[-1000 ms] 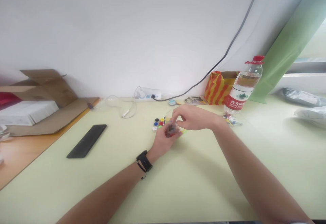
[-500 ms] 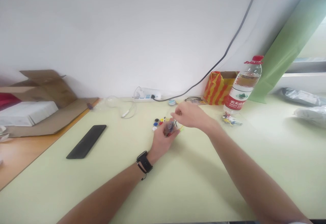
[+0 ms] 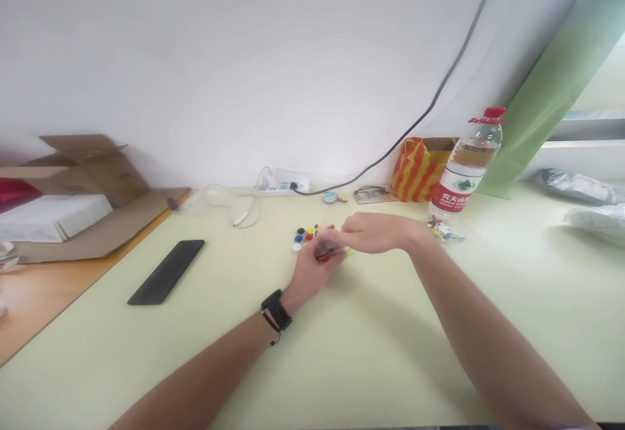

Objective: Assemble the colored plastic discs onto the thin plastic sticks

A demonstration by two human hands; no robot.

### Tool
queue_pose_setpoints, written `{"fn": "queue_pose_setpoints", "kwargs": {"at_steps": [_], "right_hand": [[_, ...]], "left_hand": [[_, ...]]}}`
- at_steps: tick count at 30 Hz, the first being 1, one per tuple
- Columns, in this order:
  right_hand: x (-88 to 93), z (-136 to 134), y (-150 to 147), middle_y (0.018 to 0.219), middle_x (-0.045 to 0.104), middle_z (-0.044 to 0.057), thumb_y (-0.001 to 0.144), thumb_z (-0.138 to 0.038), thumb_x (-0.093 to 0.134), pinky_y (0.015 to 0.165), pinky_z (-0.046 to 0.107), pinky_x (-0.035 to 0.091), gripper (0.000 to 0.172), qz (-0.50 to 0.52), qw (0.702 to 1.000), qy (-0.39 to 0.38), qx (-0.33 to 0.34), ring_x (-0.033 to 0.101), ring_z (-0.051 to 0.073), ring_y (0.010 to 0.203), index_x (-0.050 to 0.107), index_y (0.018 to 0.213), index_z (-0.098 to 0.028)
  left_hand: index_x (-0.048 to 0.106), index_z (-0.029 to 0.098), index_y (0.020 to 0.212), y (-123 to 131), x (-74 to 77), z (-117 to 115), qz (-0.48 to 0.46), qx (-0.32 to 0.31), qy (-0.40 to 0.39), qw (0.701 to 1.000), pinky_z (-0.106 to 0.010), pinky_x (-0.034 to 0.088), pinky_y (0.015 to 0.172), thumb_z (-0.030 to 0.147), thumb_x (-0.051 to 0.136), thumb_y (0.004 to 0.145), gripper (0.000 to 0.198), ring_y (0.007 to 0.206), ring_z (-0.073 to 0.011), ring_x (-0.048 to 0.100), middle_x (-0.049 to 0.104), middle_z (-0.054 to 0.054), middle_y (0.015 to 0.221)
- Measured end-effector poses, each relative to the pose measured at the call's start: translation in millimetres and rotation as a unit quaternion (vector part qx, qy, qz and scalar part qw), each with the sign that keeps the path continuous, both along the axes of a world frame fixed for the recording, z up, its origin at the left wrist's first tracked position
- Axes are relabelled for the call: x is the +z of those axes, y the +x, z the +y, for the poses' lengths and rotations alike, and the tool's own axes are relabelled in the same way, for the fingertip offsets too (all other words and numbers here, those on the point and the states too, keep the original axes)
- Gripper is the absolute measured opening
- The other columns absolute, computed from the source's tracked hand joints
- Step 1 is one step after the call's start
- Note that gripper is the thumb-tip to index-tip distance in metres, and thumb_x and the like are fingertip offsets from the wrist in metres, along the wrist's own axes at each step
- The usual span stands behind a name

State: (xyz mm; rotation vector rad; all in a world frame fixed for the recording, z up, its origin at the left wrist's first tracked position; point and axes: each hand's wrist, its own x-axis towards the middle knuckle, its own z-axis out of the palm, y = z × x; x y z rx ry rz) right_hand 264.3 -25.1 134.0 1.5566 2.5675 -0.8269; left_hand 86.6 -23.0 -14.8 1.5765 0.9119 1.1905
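Note:
My left hand [image 3: 312, 267], a black watch [image 3: 277, 309] on its wrist, is wrapped around a small clear plastic thing [image 3: 324, 247] with dark and red bits showing in it. Whether that is a bag or a rigid container I cannot tell. My right hand [image 3: 374, 231] reaches in from the right, its fingers closed at the top of the clear thing. Anything in those fingertips is hidden. Just behind and left of my hands lie small coloured round pieces [image 3: 298, 238] in black, blue, white, red and yellow.
A water bottle [image 3: 463, 172] stands at right, a packet of coloured bits [image 3: 445, 229] by its base. Behind are a striped bag [image 3: 415, 171], glasses [image 3: 374, 193], a round tin [image 3: 330, 197] and a power strip [image 3: 280, 184]. At left lie a black case [image 3: 166, 272] and cardboard [image 3: 105, 169].
My right hand has moved down, from above the clear thing to its top, with its wrist shifted a little to the right. My left hand has hardly moved.

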Motion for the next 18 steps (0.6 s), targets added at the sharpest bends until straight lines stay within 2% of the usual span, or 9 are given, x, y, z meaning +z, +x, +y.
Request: {"fn": "queue_pose_setpoints", "kwargs": {"at_steps": [3, 5, 7, 9, 12, 15, 18], "right_hand": [[-1.3, 4, 6, 0.074, 0.067, 0.005, 0.095, -0.063, 0.054, 0.054, 0.029, 0.035, 0.051, 0.006, 0.998, 0.024, 0.052, 0.057, 0.017, 0.061, 0.071, 0.073, -0.020], [-2.1, 7, 11, 0.092, 0.073, 0.005, 0.092, -0.052, 0.063, 0.061, 0.028, 0.040, 0.033, 0.038, 0.994, 0.080, 0.066, 0.063, 0.018, 0.075, 0.077, 0.087, -0.023], [-2.5, 9, 15, 0.107, 0.074, 0.005, 0.090, -0.046, 0.066, 0.066, 0.027, 0.043, 0.026, 0.064, 0.988, 0.124, 0.070, 0.065, 0.019, 0.086, 0.079, 0.100, -0.026], [-2.5, 11, 17, 0.110, 0.074, 0.004, 0.090, -0.041, 0.066, 0.067, 0.026, 0.044, 0.026, 0.063, 0.987, 0.123, 0.083, 0.066, 0.018, 0.086, 0.079, 0.107, -0.027], [-2.0, 12, 18, 0.104, 0.075, 0.003, 0.090, -0.038, 0.064, 0.062, 0.025, 0.044, 0.027, 0.038, 0.993, 0.050, 0.096, 0.067, 0.015, 0.073, 0.079, 0.109, -0.025], [-1.7, 14, 19, 0.101, 0.076, 0.003, 0.091, -0.042, 0.061, 0.059, 0.025, 0.045, 0.031, 0.017, 0.996, -0.010, 0.089, 0.066, 0.013, 0.062, 0.079, 0.109, -0.023], [-3.0, 15, 19, 0.106, 0.075, 0.003, 0.091, -0.048, 0.061, 0.059, 0.025, 0.047, 0.037, 0.006, 0.995, -0.037, 0.096, 0.067, 0.013, 0.061, 0.079, 0.112, -0.023]], "left_hand": [[0.069, 0.017, 0.104, -1, 1.1, 0, -0.005, -0.025, -0.009, 1.000, -0.039, 0.058, 0.088, 0.040, 0.081, 0.084, 0.032, 0.097, -0.0251, 0.071, 0.075, -0.010, 0.104], [0.070, 0.017, 0.106, -1, 1.6, 0, -0.013, -0.036, -0.021, 0.999, -0.040, 0.058, 0.090, 0.042, 0.079, 0.086, 0.034, 0.101, -0.0264, 0.072, 0.076, -0.011, 0.107], [0.071, 0.017, 0.108, -1, 2.6, 0, -0.021, -0.041, -0.034, 0.998, -0.042, 0.058, 0.094, 0.044, 0.078, 0.087, 0.035, 0.105, -0.0281, 0.072, 0.076, -0.012, 0.108], [0.073, 0.017, 0.111, 0, 4.2, 0, -0.025, -0.040, -0.045, 0.998, -0.044, 0.058, 0.098, 0.047, 0.079, 0.086, 0.039, 0.109, -0.0293, 0.072, 0.076, -0.012, 0.111], [0.074, 0.017, 0.115, 1, 7.3, -1, -0.027, -0.044, -0.063, 0.997, -0.046, 0.056, 0.103, 0.049, 0.079, 0.085, 0.045, 0.112, -0.0306, 0.071, 0.076, -0.013, 0.118], [0.074, 0.017, 0.117, 1, 9.6, -2, -0.032, -0.063, -0.065, 0.995, -0.046, 0.056, 0.103, 0.050, 0.080, 0.084, 0.047, 0.114, -0.0318, 0.071, 0.074, -0.014, 0.122], [0.074, 0.016, 0.118, 1, 10.2, -3, -0.032, -0.072, -0.066, 0.995, -0.047, 0.056, 0.104, 0.052, 0.078, 0.086, 0.049, 0.116, -0.0326, 0.070, 0.073, -0.015, 0.124]]}}
